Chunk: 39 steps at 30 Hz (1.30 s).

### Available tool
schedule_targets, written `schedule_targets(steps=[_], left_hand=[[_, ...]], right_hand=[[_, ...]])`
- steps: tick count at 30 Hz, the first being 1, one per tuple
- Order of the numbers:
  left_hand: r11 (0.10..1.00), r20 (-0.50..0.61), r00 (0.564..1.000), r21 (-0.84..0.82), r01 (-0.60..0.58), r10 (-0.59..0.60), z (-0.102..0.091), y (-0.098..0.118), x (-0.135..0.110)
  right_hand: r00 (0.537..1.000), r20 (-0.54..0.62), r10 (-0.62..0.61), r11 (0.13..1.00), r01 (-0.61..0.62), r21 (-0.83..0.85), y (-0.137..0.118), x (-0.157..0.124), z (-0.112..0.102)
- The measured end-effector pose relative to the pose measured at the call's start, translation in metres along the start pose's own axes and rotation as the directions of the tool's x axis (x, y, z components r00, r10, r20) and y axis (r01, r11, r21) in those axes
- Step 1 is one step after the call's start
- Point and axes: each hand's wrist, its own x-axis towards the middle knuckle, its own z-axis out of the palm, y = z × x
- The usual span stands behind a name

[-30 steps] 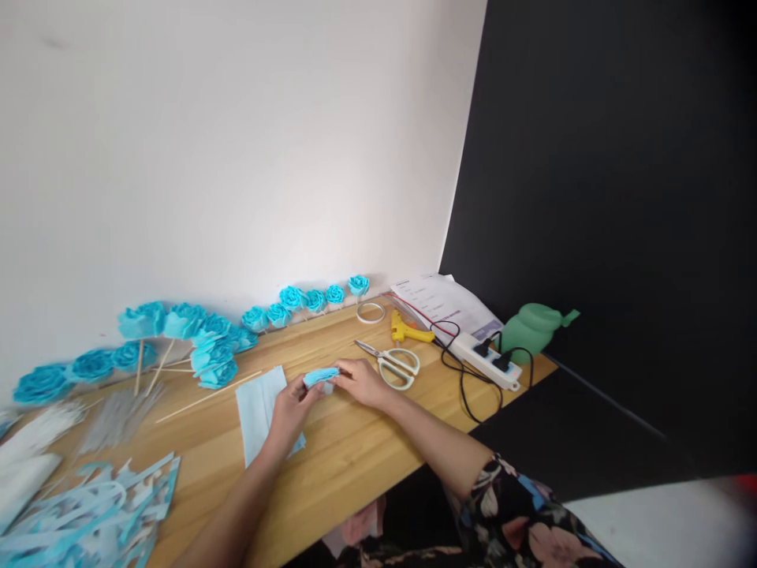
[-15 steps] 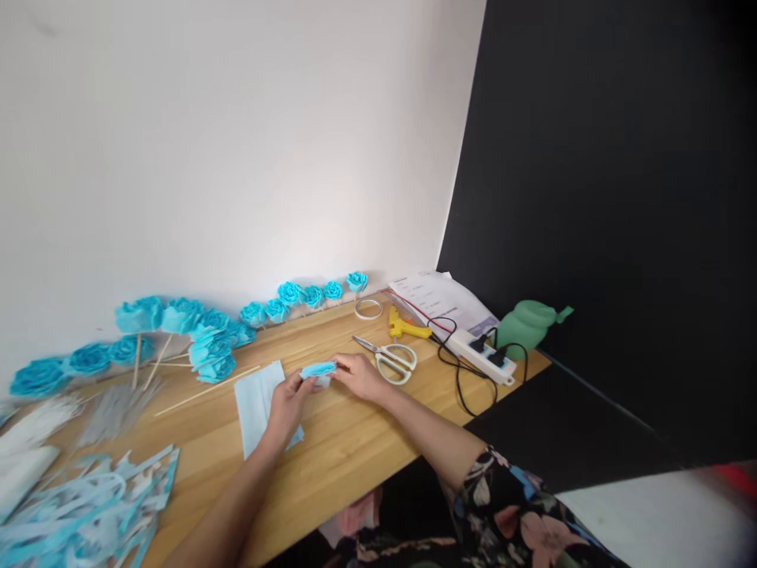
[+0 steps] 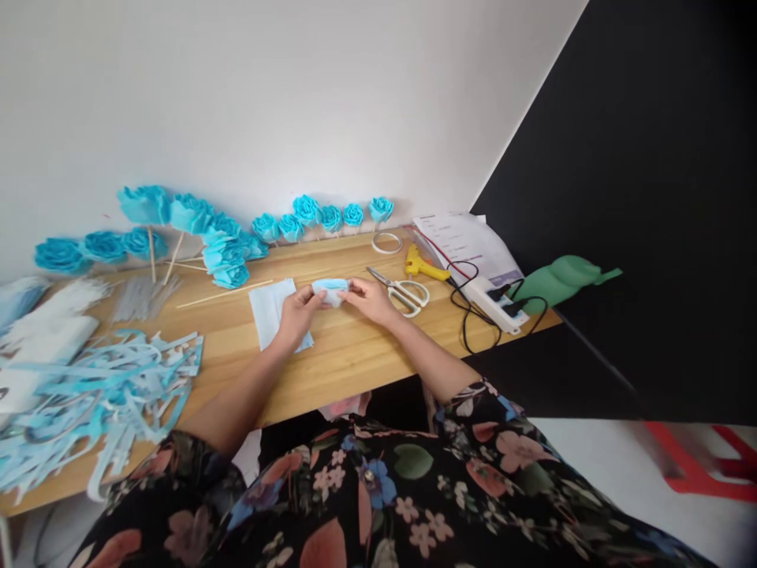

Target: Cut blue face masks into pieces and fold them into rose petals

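Between both hands, just above the wooden table [image 3: 355, 367], is a small folded piece of light-blue and white mask-like fabric [image 3: 331, 289]. My left hand [image 3: 300, 314] pinches its left end, thumb on top. The other end is gripped by the closed fingers of my right hand [image 3: 372, 302]. Partly under my left hand lies a flat sheet of the same pale-blue fabric [image 3: 270, 308]. White-handled scissors [image 3: 408, 296] rest just right of my right hand, with a yellow glue gun [image 3: 424, 265] behind them.
Blue fabric roses [image 3: 225, 252] line the wall, some on wooden sticks. Cut fabric strips [image 3: 124, 394] pile up at left. At right are a white power strip [image 3: 497, 306], black cables, papers [image 3: 467, 241] and a green bag-like thing [image 3: 559, 282]. A silver ring [image 3: 386, 242] lies behind.
My view has tilted down, so the table sits higher and my patterned clothing shows. Both hands still hold the folded fabric, which now shows more of its pale side.
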Motion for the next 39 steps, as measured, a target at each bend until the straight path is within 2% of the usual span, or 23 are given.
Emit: schedule_targets(steps=[4, 13, 18, 22, 28, 33, 39], left_hand=[[0.999, 0.001, 0.999, 0.019, -0.042, 0.042, 0.0, 0.0, -0.001], [0.996, 0.002, 1.0, 0.084, 0.022, -0.022, -0.003, -0.011, 0.003], [0.997, -0.007, 1.0, 0.072, 0.013, -0.013, -0.003, -0.01, 0.003], [0.996, -0.013, 1.0, 0.088, 0.018, -0.016, -0.002, -0.008, 0.002], [0.987, -0.055, 0.992, 0.12, -0.11, 0.117, 0.001, -0.004, -0.002], [0.986, 0.015, 1.0, 0.167, -0.007, 0.004, 0.0, -0.006, -0.002], [0.944, 0.014, 0.997, 0.322, -0.071, 0.07, -0.003, -0.008, -0.002]], right_hand=[[1.0, -0.024, 0.008, 0.999, -0.007, 0.032, 0.002, 0.0, 0.0], [1.0, 0.027, 0.01, 0.998, -0.008, -0.063, 0.005, 0.0, -0.003], [0.997, 0.046, 0.067, 0.998, -0.066, -0.025, 0.0, -0.002, -0.004], [0.992, 0.057, 0.11, 0.992, -0.106, -0.071, -0.005, -0.004, -0.005], [0.997, 0.046, 0.069, 0.997, -0.068, -0.028, -0.01, -0.005, -0.004], [0.997, 0.071, 0.029, 0.993, -0.02, -0.12, -0.013, -0.006, -0.003], [1.0, 0.015, -0.026, 0.976, 0.028, -0.216, -0.02, -0.008, -0.007]])
